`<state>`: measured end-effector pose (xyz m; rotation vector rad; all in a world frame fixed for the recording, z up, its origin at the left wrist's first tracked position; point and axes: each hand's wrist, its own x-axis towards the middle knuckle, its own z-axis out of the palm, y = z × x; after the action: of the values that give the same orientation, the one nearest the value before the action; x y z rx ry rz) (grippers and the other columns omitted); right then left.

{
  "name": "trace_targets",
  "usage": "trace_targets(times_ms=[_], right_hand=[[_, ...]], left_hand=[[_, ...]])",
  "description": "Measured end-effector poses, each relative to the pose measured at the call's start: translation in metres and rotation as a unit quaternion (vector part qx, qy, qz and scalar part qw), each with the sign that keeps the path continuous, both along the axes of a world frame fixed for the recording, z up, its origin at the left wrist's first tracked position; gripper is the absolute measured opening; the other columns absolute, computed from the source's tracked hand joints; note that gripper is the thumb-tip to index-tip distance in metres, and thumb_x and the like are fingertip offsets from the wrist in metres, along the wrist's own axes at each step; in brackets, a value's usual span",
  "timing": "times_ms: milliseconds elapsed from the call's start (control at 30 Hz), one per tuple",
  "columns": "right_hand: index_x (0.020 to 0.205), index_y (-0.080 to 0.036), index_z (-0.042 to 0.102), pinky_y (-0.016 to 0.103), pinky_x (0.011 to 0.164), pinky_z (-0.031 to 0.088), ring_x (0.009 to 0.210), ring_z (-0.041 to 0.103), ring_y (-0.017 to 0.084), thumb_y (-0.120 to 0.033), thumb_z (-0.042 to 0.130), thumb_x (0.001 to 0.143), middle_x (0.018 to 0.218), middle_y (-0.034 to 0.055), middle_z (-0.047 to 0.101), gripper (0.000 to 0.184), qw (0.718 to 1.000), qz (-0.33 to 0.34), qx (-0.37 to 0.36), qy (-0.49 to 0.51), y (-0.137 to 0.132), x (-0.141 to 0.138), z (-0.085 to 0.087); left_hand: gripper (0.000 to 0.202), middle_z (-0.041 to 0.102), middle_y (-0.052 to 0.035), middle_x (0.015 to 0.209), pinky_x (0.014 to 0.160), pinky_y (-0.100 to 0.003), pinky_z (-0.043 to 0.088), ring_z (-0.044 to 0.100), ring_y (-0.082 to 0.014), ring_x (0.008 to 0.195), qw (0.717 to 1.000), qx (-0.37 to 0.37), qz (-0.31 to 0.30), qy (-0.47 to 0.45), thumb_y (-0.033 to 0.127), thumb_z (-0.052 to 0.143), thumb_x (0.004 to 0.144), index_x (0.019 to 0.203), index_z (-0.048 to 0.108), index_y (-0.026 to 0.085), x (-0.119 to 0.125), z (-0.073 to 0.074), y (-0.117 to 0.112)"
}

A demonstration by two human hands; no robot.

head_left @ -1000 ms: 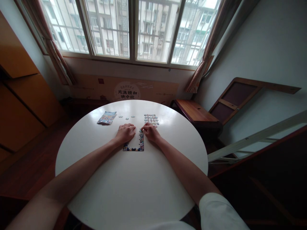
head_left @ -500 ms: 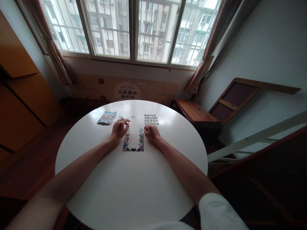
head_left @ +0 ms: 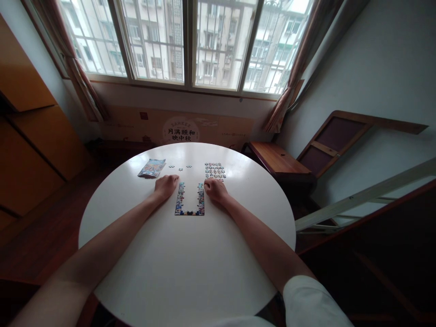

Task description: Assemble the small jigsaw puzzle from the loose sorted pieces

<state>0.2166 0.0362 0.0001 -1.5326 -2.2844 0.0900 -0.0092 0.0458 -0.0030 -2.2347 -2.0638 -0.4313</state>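
Observation:
A partly built jigsaw frame, U-shaped and colourful, lies on the round white table. My left hand rests curled at the top of the frame's left strip. My right hand is curled in a loose fist against the top of the right strip. I cannot make out whether either fist holds a piece. A cluster of loose puzzle pieces lies just beyond my right hand. A few single pieces lie beyond my left hand.
A picture card or puzzle packet lies at the table's far left. A low wooden table and a leaning wooden frame stand to the right. Windows and a printed cardboard box are behind the table.
My left hand left the frame, reached toward the loose single pieces, then drew back closed to the left strip's top. The right hand stayed put, curling slightly.

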Motion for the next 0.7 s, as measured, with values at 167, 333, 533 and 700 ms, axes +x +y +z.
trace_targets(times_ms=[167,333,533,700], right_hand=[[0.074,-0.018,0.065,0.024,0.060,0.029,0.074,0.055,0.016,-0.018,0.042,0.083,0.085,0.0048,0.066,0.025,1.000,0.007,-0.003,-0.001,0.0003,0.0004,-0.0001],[0.075,-0.019,0.066,0.024,0.062,0.030,0.076,0.056,0.016,-0.018,0.043,0.084,0.087,0.0050,0.066,0.025,1.000,0.005,-0.008,-0.002,0.0003,0.0003,-0.0001],[0.074,-0.018,0.065,0.025,0.061,0.029,0.074,0.055,0.016,-0.018,0.042,0.083,0.085,0.0050,0.066,0.025,1.000,0.012,0.000,-0.001,0.0009,0.0008,-0.0017],[0.074,-0.018,0.064,0.024,0.061,0.029,0.074,0.055,0.015,-0.018,0.042,0.083,0.085,0.0045,0.066,0.024,1.000,0.014,0.002,0.004,0.0007,0.0007,-0.0013]], left_hand=[[0.038,0.071,-0.0091,0.103,0.073,-0.032,0.047,0.065,-0.0255,0.092,1.000,0.000,-0.012,-0.006,0.034,0.036,0.093,0.113,0.066,0.026,-0.0011,0.0023,-0.0013],[0.038,0.071,-0.0089,0.102,0.074,-0.032,0.047,0.066,-0.0250,0.091,1.000,-0.001,-0.011,-0.004,0.034,0.036,0.093,0.113,0.066,0.026,-0.0007,0.0033,-0.0026],[0.037,0.071,-0.0087,0.101,0.073,-0.032,0.047,0.066,-0.0254,0.091,1.000,0.000,-0.011,0.006,0.032,0.036,0.092,0.113,0.066,0.026,-0.0007,0.0032,-0.0028],[0.037,0.071,-0.0084,0.100,0.072,-0.031,0.046,0.066,-0.0248,0.090,1.000,0.002,-0.012,0.009,0.033,0.036,0.091,0.113,0.065,0.026,-0.0003,0.0035,-0.0034]])
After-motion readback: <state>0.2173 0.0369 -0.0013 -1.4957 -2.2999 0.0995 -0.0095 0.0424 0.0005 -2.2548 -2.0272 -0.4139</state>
